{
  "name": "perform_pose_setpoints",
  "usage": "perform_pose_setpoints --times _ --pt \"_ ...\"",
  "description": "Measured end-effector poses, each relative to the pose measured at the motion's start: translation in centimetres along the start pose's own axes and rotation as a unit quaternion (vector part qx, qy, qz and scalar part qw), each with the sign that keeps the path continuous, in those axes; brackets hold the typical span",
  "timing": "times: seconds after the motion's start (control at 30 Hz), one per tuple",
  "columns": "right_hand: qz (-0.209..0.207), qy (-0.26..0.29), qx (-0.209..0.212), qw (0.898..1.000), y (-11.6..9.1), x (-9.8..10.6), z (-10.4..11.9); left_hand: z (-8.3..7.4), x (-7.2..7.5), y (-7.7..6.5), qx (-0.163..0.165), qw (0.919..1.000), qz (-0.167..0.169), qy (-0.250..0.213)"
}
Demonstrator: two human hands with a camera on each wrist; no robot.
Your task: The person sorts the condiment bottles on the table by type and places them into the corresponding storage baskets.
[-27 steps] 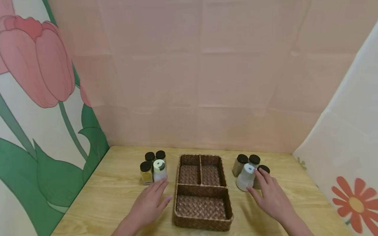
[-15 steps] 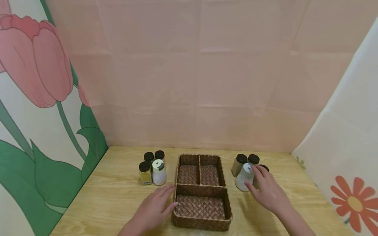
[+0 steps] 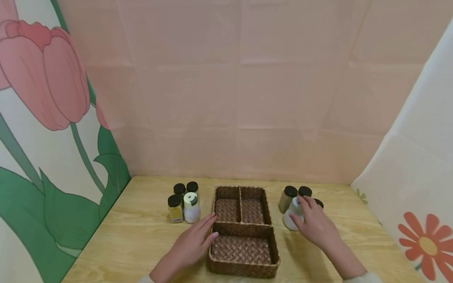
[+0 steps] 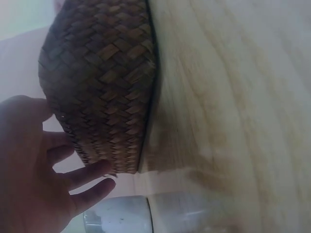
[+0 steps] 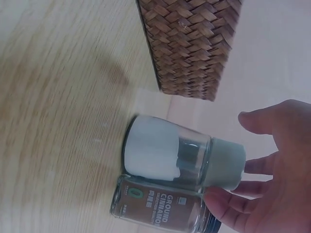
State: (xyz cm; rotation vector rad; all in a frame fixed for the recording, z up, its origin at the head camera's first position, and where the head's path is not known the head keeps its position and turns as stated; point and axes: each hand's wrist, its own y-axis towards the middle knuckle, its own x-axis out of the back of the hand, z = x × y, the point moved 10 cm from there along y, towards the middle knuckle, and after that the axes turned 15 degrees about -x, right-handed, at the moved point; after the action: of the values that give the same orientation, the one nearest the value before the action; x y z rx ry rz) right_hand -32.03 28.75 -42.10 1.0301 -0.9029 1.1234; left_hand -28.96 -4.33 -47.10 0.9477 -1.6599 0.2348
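Note:
My left hand (image 3: 192, 241) lies along the left rim of a brown woven basket (image 3: 244, 268), fingers mostly straight. In the left wrist view, its fingertips overlap the basket's outer wall (image 4: 102, 82). My right hand (image 3: 320, 228) reaches over a clear shaker bottle (image 3: 290, 223) of white powder with a pale cap. From the right wrist, the thumb stands apart from the cap (image 5: 226, 164) while the other fingers are close behind it. Touching the bottle's side is a ground cinnamon jar (image 5: 160, 206) with a black lid. Both stand upright on the table.
Left of the basket is a group of several jars: a yellow one (image 3: 175, 213), a white-capped bottle (image 3: 192, 212) and black-lidded ones behind. More black-lidded jars (image 3: 288, 200) stand behind the shaker bottle. The basket has two small back compartments and one wide front one.
My left hand has moved right, away from the left jars, to the basket's rim. My right hand has shifted slightly left over the shaker bottle's cap. The jars and basket stay put.

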Motion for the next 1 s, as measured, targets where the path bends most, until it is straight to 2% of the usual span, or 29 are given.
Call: perform_pose_setpoints --times 0.27,0.53,0.67,0.9,1.0 --pt "0.007 -0.007 -0.004 1.0 0.8 -0.6 0.3 0.6 -0.9 1.1 -0.006 0.9996 0.012 -0.026" --pt "-0.001 -0.03 -0.013 0.999 1.2 -0.7 0.3 0.7 -1.6 1.1 -0.005 0.9993 0.012 -0.036" --pt "-0.002 -0.041 -0.018 0.999 1.4 -0.9 0.1 0.9 -2.0 1.1 0.005 0.998 0.014 -0.061" --pt "-0.031 -0.05 0.001 0.998 1.2 -0.5 0.5 1.1 -2.4 1.4 -0.015 0.9935 -0.006 -0.112" --pt "-0.04 -0.048 0.007 0.998 1.2 -0.3 0.8 1.2 -2.6 1.4 -0.012 0.9906 -0.015 -0.136"
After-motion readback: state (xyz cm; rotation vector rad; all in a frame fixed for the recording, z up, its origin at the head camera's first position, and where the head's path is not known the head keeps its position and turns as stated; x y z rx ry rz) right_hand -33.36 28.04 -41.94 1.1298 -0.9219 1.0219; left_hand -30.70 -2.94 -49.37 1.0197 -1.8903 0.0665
